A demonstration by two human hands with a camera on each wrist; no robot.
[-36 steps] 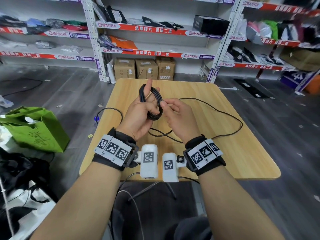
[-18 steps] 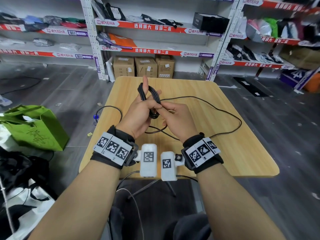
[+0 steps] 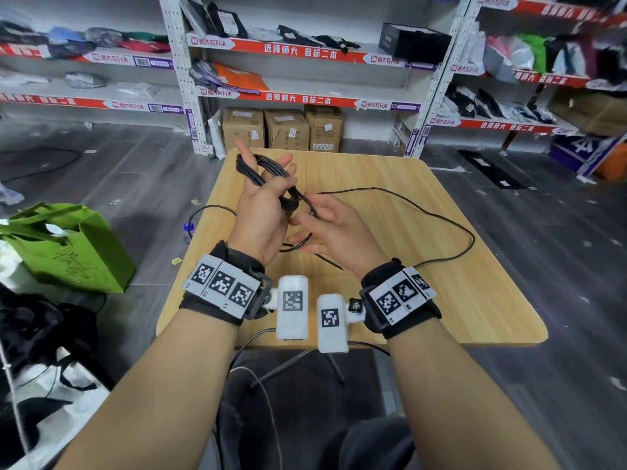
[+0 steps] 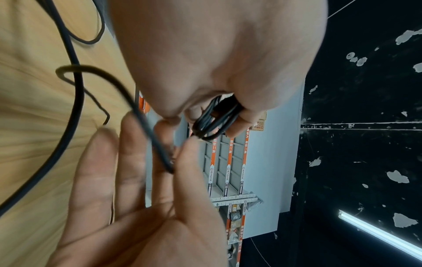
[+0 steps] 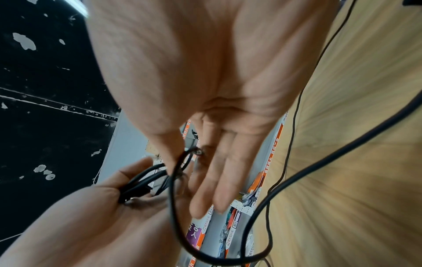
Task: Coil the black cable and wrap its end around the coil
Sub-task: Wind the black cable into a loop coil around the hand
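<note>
The black cable's coil [image 3: 261, 171] sits in my left hand [image 3: 268, 195], raised above the wooden table [image 3: 424, 283], thumb curled over the strands. In the left wrist view the coil [image 4: 212, 119] is clamped between thumb and fingers. My right hand [image 3: 315, 215] is just right of and below the coil, palm up, its long fingers nearly straight. Thumb and index finger pinch a single strand leaving the coil [image 5: 141, 182]. The loose cable [image 3: 441, 215] runs from there in a wide loop over the table's right half.
Another length of cable hangs off the table's left edge beside a small blue object [image 3: 187, 228]. A green bag [image 3: 68, 249] stands on the floor at the left. Cardboard boxes [image 3: 285, 128] and stocked shelves [image 3: 305, 52] lie beyond the table's far edge.
My right hand has come away from the coil, dropped lower and turned palm up with its fingers spread. The left hand has tilted the coil to the left.
</note>
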